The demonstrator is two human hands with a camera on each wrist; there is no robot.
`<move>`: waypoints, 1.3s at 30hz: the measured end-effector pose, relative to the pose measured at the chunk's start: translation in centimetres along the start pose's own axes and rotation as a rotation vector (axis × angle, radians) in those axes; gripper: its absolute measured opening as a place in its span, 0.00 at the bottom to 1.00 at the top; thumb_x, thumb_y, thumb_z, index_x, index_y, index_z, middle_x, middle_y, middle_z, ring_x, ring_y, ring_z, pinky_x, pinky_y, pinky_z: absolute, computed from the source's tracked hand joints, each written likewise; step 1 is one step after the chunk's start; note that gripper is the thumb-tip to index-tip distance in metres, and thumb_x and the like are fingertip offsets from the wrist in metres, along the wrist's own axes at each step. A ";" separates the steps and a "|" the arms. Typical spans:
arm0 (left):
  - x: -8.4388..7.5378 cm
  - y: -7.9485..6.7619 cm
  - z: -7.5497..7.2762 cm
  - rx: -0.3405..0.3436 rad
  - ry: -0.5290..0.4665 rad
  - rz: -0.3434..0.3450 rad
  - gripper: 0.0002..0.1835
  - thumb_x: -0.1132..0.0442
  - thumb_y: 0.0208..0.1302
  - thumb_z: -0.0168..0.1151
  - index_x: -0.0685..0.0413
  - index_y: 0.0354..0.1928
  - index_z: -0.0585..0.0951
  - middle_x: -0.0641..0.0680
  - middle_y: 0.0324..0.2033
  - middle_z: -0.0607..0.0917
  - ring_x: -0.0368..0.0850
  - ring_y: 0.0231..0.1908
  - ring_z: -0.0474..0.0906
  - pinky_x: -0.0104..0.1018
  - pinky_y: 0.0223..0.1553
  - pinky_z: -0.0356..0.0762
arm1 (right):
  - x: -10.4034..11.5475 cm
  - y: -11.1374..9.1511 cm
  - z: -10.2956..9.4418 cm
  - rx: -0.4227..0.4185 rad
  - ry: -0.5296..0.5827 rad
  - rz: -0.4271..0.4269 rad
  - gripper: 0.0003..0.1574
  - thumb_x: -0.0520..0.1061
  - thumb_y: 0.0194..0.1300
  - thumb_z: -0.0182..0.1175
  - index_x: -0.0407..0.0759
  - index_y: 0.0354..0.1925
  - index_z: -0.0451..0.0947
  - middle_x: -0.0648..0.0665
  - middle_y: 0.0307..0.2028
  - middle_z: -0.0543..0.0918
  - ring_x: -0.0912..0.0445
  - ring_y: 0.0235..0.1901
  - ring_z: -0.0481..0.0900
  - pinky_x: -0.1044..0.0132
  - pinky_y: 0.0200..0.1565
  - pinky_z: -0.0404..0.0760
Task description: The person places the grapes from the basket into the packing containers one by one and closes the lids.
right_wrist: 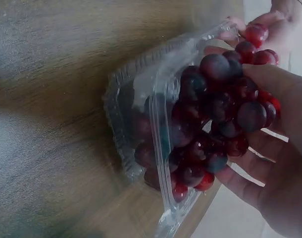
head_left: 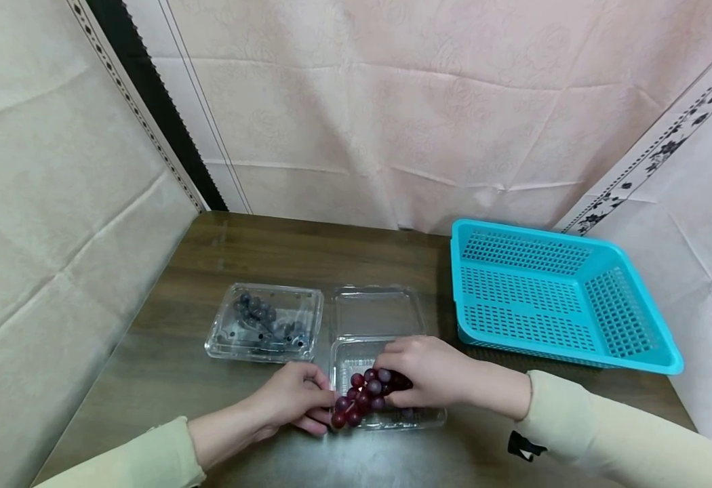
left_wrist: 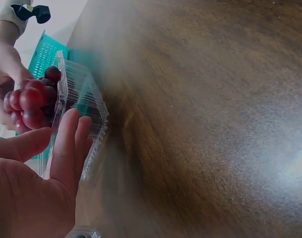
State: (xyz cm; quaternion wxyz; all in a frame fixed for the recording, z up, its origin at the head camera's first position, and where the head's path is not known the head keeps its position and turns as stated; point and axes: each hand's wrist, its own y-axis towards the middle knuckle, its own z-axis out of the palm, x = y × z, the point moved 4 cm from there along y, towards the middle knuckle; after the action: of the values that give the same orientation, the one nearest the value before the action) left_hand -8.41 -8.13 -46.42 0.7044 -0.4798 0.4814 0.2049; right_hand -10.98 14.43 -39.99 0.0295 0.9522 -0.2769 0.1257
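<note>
A bunch of red grapes [head_left: 363, 396] lies partly inside an open clear plastic clamshell box [head_left: 346, 349], reaching over its near left rim. My right hand [head_left: 424, 369] grips the bunch from above, its thumb and fingers spread around the grapes [right_wrist: 223, 111]. In the right wrist view, several grapes show through the box wall [right_wrist: 163, 144]. At the box's left side, my left hand [head_left: 295, 400] pinches the rim. The left wrist view shows its thumb [left_wrist: 34, 144] on the grape side and its fingers [left_wrist: 67, 141] along the outer wall.
Left of the open box stands a closed clear clamshell box [head_left: 222, 339] with dark grapes [head_left: 255, 310] in it. A turquoise perforated basket [head_left: 566, 359] sits at the back right of the brown wooden table [head_left: 331, 261]. Pale cloth [head_left: 362, 135] hangs behind and at both sides.
</note>
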 end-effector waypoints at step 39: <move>-0.1 0.7 0.3 0.021 -0.004 0.000 0.09 0.71 0.69 0.70 0.62 0.36 0.77 0.60 0.33 0.90 0.52 0.31 0.91 0.46 0.33 0.93 | 0.1 3.2 1.9 0.036 -0.346 0.054 0.24 0.67 0.67 0.71 0.50 0.40 0.83 0.54 0.30 0.86 0.61 0.26 0.81 0.66 0.21 0.78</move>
State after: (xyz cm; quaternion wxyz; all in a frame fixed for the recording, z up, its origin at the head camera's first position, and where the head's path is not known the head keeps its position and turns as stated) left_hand -8.82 -7.53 -46.63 0.7105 -0.4718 0.4820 0.2007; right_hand -12.14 11.42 -41.86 -0.0390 0.9521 -0.3013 -0.0344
